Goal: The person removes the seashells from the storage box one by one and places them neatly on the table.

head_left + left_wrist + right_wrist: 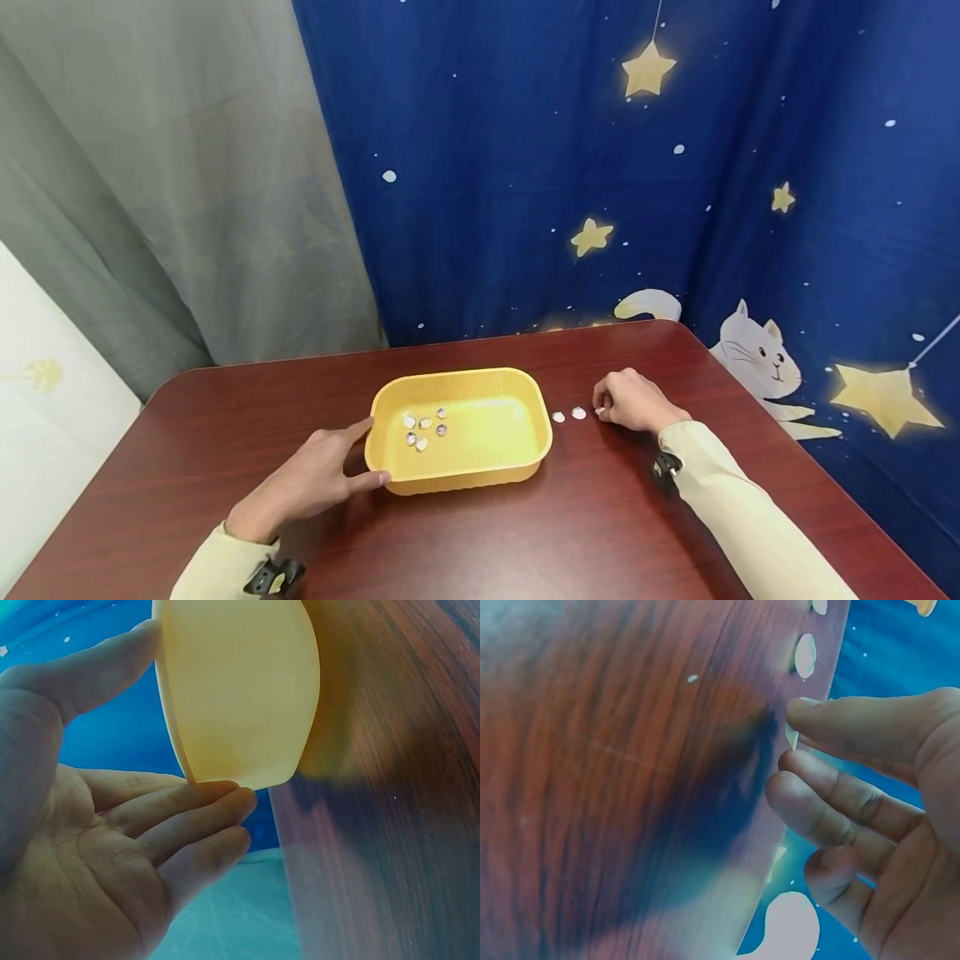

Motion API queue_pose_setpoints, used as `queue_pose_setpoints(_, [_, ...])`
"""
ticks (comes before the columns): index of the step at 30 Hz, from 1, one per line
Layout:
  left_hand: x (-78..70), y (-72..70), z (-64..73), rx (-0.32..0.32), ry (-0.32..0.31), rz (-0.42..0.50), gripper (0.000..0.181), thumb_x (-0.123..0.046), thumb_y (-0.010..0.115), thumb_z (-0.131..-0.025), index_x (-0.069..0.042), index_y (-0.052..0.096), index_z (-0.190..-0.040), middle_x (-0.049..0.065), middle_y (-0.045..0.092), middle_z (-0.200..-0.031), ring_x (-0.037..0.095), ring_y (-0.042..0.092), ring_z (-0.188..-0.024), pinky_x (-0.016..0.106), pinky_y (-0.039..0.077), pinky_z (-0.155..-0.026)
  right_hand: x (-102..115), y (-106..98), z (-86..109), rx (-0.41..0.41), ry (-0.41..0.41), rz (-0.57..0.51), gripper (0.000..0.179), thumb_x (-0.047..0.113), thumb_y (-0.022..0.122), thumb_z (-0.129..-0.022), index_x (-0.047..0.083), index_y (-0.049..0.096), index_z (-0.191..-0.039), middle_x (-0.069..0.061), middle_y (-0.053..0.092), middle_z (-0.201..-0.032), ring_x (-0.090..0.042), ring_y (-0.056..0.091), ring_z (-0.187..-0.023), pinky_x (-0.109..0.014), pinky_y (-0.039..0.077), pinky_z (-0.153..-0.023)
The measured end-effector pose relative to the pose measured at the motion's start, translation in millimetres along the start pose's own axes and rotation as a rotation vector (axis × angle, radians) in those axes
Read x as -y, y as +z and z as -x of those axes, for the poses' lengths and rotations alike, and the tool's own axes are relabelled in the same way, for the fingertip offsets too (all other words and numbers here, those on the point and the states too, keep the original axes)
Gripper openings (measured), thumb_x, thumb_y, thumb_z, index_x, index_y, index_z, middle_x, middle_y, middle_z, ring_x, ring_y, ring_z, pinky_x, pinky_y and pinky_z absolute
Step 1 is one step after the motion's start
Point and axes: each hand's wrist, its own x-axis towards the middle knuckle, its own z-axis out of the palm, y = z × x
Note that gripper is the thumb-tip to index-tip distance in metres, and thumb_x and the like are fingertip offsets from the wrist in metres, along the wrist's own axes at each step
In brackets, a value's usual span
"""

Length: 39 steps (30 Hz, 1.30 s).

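Note:
A yellow rectangular plastic basin [465, 482] with rounded corners sits mid-table. My left hand [313, 473] rests against its left end, thumb at the near rim and fingers stretched along the end wall; the left wrist view shows the open palm. Several small, round, shiny flat gems [424, 423] lie inside, toward the left. To the right of the basin, two more flat gems [578, 413] lie in a row on the table. At the end of that row, my right hand [632, 400] pinches a whitish flat gem [791, 736] between thumb and index finger, close to the tabletop.
The dark red wooden table [480, 546] has rounded far corners. Behind it hang a blue curtain [495, 167] with stars and a white cat, and a grey curtain [187, 167] at the left. Each wrist carries a black strapped device [666, 468].

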Motion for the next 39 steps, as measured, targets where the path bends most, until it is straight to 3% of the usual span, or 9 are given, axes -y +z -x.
queue_pose_setpoints(18, [1.3,-0.2,2.6,0.026,-0.05,0.005,0.087,-0.051,0.077,-0.083,0.003,0.048,-0.145,0.015,0.067,-0.133,0.023,0.067,-0.117,0.049,0.055,-0.098,-2,7,-11.4,0.026,0.047,0.017,0.016,0.011,0.079,-0.078,0.02,0.069,-0.069,0.007,0.054,-0.058,-0.012,0.051,-0.061,-0.027,0.042,-0.057])
queue_pose_setpoints(33, [4.5,-3.9,3.7,-0.002,-0.022,0.0,0.083,-0.044,0.08,-0.083,0.003,0.049,-0.144,0.015,0.068,-0.131,0.022,0.067,-0.115,0.048,0.056,-0.096,-1,-2,-15.7,0.041,0.052,0.043,0.011,0.018,0.082,-0.08,0.015,0.075,-0.087,0.003,0.06,-0.069,-0.014,0.054,-0.066,-0.03,0.046,-0.06])
queue_pose_setpoints(39, [3.9,-2.6,4.6,0.001,-0.013,-0.002,0.082,-0.042,0.079,-0.084,0.004,0.049,-0.145,0.016,0.069,-0.129,0.022,0.068,-0.114,0.047,0.056,-0.095,4,-11,-17.3,0.055,0.049,0.08,0.011,0.019,0.083,-0.078,0.016,0.073,-0.083,0.002,0.058,-0.07,-0.015,0.053,-0.068,-0.031,0.044,-0.058])
